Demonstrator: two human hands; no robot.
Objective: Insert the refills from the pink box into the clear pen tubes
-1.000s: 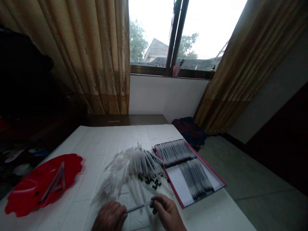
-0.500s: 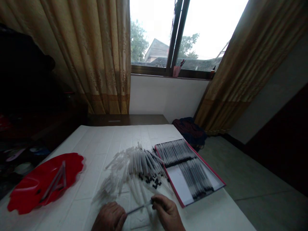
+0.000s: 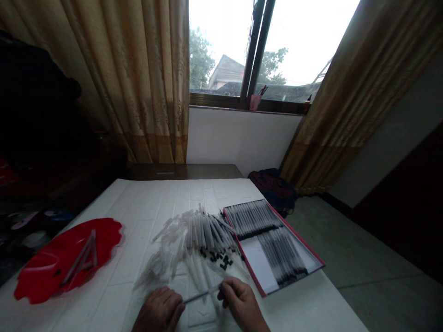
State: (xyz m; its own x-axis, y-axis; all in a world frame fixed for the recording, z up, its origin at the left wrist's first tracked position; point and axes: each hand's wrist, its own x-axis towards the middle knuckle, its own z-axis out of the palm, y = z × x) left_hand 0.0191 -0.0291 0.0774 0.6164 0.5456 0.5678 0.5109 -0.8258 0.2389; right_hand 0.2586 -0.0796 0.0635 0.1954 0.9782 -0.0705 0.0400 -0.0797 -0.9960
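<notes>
No text, label, brand, number or sign can be read: none can be made out on the pens [image 3: 282, 254], on the pink-edged box [image 3: 255, 262] or on the red tray [image 3: 39, 258].

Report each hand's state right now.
Left hand: closed, holding one end of a thin grey translucent plastic tube.
Right hand: closed, pinching the tube's other end.

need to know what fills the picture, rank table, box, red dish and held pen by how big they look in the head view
1. table
2. box and red dish: too alike to rank
3. held pen, partly covered
</notes>
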